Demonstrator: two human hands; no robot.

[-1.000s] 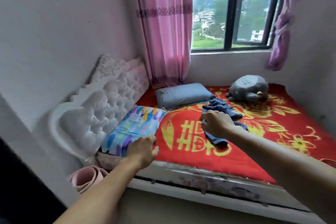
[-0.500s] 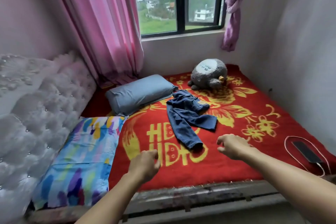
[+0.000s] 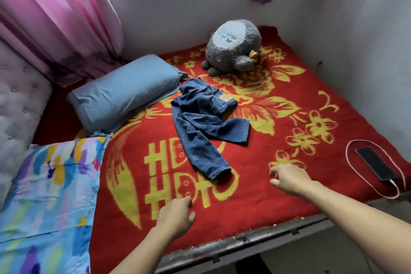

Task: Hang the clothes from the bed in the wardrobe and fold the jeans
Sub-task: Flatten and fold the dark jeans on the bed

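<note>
While the crumpled dark-blue denim jeans [image 3: 206, 122] lie in the middle of the bed's red blanket with yellow flowers [image 3: 255, 207], the head view shows neither hand touching them. The left hand [image 3: 175, 216] hovers over the near part of the blanket, fingers loosely curled and holding nothing. The right hand [image 3: 289, 179] hangs a little to the right of the nearer leg hem, relaxed and empty too.

The main risk is probably the jeans' tangle. One leg crosses over the other and the waist is bunched just beside the pale-blue pillow [image 3: 126, 93]. A pull on one hem alone would likely drag the whole heap, leave the legs twisted and give a crooked fold, and it might nudge that pillow. The jeans seem to need flattening with both hands first.

A second hazard sits to the right. A black phone [image 3: 375, 165] lies near the bed's edge inside a loop of thin white cable [image 3: 355, 142]. A wide sweep of the right arm, or spreading the denim that way, could catch the loop and pull the phone off. The grey round plush toy [image 3: 233, 49] beyond the waist leaves little room on the far side.
</note>
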